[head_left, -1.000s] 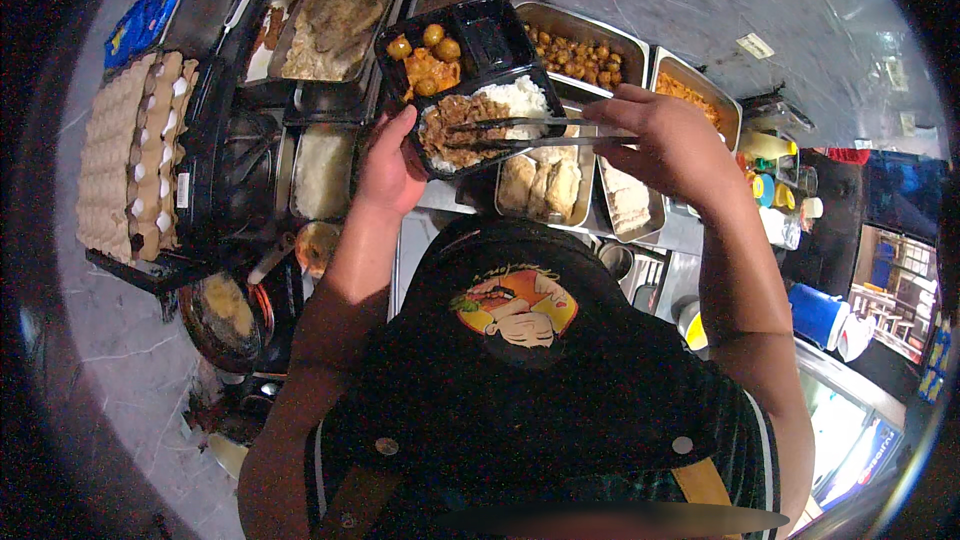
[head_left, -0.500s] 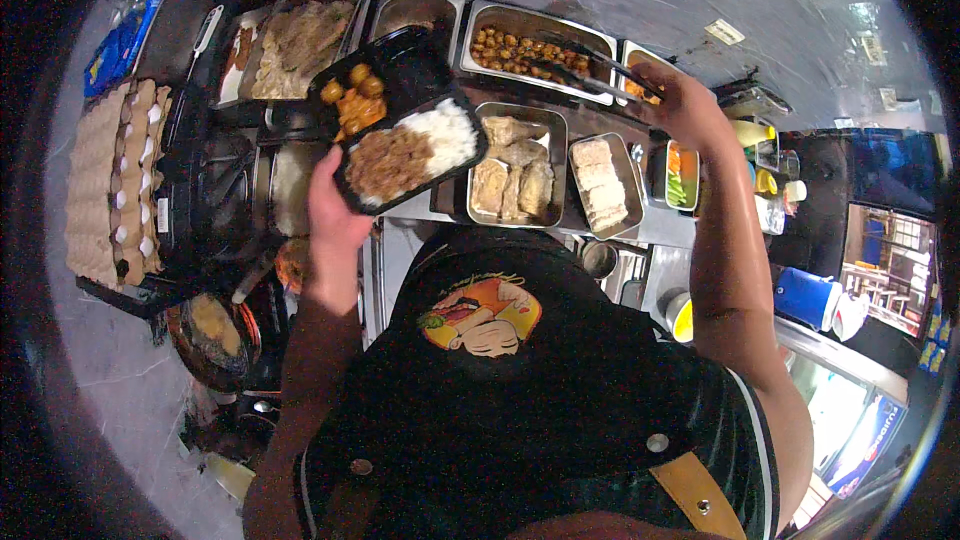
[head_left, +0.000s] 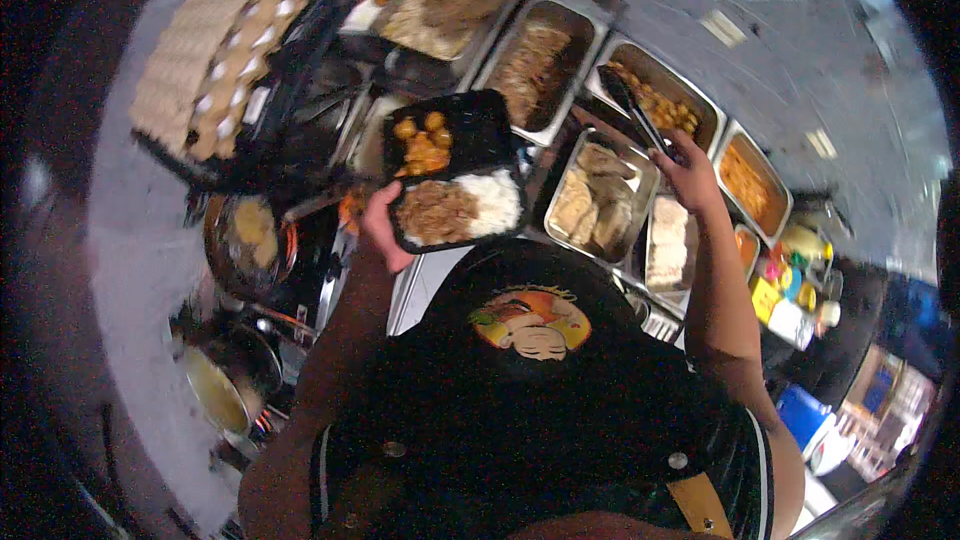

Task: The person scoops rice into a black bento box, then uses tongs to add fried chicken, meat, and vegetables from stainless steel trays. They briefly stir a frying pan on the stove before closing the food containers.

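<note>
My left hand is closed on the left edge of a black divided food container. White rice and brown shredded meat share its near compartment. Small round brown pieces and orange chunks sit in the far left; the far right part is bare black plastic. My right hand is wrapped round dark-tipped tongs, whose tips lie over the left end of a steel tray of small browned pieces. I see nothing between the tips. Below them stands a tray of pale fillets.
Trays of shredded meat, orange food and pale slices stand about the counter. At the left are stacked egg cartons, a pan of frying food and a pot. Bottles crowd the right.
The view has turned, shifting the counter. My right hand has carried the tongs leftward, from beside the orange-food tray to the browned pieces' left end. The container stays in my left hand, less tilted.
</note>
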{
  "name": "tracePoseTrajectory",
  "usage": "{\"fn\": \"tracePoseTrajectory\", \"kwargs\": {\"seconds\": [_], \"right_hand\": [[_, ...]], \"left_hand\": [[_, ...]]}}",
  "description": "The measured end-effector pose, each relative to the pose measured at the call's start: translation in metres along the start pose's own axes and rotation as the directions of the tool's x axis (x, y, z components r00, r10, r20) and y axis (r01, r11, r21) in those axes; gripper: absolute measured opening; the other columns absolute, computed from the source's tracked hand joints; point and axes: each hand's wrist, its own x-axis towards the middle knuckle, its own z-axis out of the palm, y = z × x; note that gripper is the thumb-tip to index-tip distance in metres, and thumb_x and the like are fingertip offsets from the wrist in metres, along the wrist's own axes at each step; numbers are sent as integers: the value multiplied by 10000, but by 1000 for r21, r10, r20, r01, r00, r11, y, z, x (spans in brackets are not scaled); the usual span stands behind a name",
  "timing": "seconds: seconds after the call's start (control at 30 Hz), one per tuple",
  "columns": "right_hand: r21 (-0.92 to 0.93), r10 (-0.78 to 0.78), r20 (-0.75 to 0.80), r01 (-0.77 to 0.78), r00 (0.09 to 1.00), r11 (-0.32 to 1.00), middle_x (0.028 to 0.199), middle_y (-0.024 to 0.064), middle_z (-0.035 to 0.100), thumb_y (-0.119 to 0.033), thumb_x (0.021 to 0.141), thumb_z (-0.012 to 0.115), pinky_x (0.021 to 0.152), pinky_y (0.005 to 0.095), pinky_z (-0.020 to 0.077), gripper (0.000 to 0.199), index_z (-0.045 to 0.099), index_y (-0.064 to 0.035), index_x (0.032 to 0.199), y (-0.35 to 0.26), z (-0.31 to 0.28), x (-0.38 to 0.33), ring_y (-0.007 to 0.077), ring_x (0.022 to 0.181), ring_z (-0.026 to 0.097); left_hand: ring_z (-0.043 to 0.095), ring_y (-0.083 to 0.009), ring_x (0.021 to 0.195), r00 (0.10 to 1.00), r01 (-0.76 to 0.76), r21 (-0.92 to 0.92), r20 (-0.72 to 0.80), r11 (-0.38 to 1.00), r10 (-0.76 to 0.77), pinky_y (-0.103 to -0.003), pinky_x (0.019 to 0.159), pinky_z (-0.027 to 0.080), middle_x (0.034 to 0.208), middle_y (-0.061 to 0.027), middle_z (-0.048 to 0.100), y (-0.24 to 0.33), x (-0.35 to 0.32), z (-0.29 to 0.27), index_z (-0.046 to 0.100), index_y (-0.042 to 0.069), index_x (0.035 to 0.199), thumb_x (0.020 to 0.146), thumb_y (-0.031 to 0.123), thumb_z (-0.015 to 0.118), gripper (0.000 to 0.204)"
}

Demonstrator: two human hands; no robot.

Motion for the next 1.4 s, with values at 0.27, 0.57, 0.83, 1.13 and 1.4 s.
{"fn": "tracePoseTrajectory", "kwargs": {"seconds": [0.27, 0.57, 0.83, 1.13, 1.4], "right_hand": [[3, -85, 234, 87, 968, 996, 1072, 58, 678, -290, 1009, 759, 712, 291, 425, 519, 584, -35, 1425, -70, 38, 44, 132, 841, 572], [271, -181, 618, 8, 765, 962, 992, 16, 646, -172, 1020, 709, 628, 256, 464, 409, 559, -44, 1379, -45, 105, 117, 77, 734, 563], [104, -341, 476, 333, 811, 937, 1310, 204, 663, -481, 912, 794, 1010, 398, 484, 803, 516, 41, 1455, -119, 172, 144, 309, 1166, 625], [-243, -521, 400, 635, 754, 733, 1293, 270, 705, -415, 923, 764, 1007, 467, 544, 710, 551, 25, 1438, -247, 270, 238, 413, 1222, 675], [-575, -315, 309, 440, 897, 690, 1354, 189, 700, -366, 961, 671, 1061, 495, 544, 539, 610, -145, 1449, -299, 356, 338, 416, 1255, 664]], "left_hand": [[729, -328, 1141, 992, -126, -30, -2, 992, 127, -489, 1065, 563, 1243, -192, 732, -29, -6, -15, 641, -26, 1300, 1032, 291, 597, 418], [734, -327, 1041, 879, -314, 5, -377, 949, 293, -467, 968, 605, 1207, -162, 720, -71, -55, 14, 555, 27, 1436, 1003, 274, 611, 501], [679, -377, 1245, 805, -564, -108, -293, 819, 515, -541, 1080, 542, 1377, -197, 669, -144, -177, -60, 494, 45, 1497, 1028, 323, 580, 552], [681, -371, 1226, 640, -740, -129, -435, 660, 633, -545, 1073, 534, 1353, -169, 693, -181, -266, -106, 563, 18, 1436, 1007, 419, 605, 589], [685, -364, 1214, 537, -781, -34, -547, 623, 642, -527, 1070, 533, 1330, -141, 707, -152, -355, -160, 586, 53, 1430, 988, 461, 611, 602]]}}
